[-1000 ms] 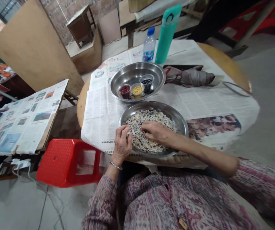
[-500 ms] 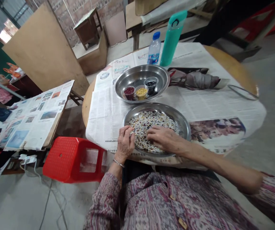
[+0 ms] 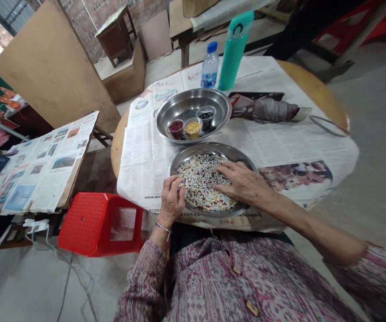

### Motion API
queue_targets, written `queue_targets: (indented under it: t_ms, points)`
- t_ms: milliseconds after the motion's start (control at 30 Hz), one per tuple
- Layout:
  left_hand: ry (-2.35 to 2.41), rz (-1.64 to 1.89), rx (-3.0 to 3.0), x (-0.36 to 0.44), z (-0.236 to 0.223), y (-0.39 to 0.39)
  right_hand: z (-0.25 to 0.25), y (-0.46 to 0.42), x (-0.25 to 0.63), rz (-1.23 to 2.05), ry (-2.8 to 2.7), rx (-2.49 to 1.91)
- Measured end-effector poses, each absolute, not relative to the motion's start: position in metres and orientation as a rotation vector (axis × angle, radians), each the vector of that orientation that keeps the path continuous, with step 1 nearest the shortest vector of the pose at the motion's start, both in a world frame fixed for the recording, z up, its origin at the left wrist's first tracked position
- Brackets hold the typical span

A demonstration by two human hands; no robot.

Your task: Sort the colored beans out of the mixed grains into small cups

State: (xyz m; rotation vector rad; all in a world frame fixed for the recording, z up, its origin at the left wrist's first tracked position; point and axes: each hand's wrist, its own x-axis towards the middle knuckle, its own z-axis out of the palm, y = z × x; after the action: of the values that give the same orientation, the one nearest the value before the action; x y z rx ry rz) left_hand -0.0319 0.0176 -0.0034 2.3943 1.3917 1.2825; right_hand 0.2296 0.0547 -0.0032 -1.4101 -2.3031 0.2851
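Note:
A steel basin close to my body holds a layer of mixed grains and beans in white, yellow, dark red and black. At its left edge, my left hand has its fingers curled over the rim. My right hand lies over the right part of the mix, its fingers spread and reaching into the grains. Behind stands a second steel basin with three clear plastic cups: red beans, yellow beans and black beans.
Newspaper covers the round table. A water bottle and a turquoise flask stand at the back, with a folded umbrella to their right. A red stool is at left, near a newspaper-covered table where another person's hand shows.
My right hand has gone from fingers bunched in the middle of the mix to spread fingers farther right. My left hand stays on the rim. The view has shifted slightly.

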Motion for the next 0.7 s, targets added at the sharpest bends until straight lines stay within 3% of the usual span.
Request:
queue_targets:
  t_ms: [133,467,700]
  points:
    - [1.385,1.292,2.383,-0.031,-0.003,0.018,-0.007,0.069,0.215,0.329,-2.331,-1.474]
    - [1.358,1.333,2.357,-0.03,-0.002,0.017,0.012,0.078,0.16,0.934,-2.119,-1.297]
    - [1.411,1.274,2.364,-0.032,-0.005,0.017,0.009,0.046,0.168,0.625,-2.415,-0.838]
